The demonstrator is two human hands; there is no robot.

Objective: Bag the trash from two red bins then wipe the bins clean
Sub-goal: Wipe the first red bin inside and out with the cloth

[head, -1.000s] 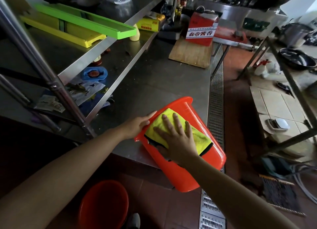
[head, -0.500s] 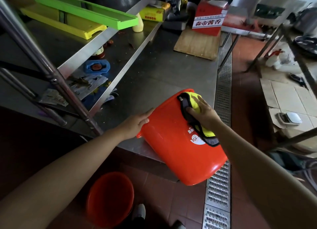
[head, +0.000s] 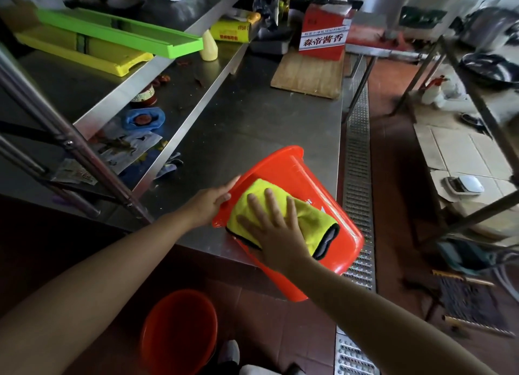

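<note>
Head-worn camera looks steeply down, close over the counter (head: 252, 127).

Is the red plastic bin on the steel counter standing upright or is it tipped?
Tipped. The red plastic bin lies on its side, overhanging the steel counter edge.

Red bin (head: 303, 175) lies tipped on its side at tabletop (head: 252, 122) edge, w/ part hanging over the floor. Yellow cloth (head: 311, 220), dark-edged, spread flat on its side wall. 2nd red bin (head: 179, 332) upright on floor below, just beside a shoe.
</note>
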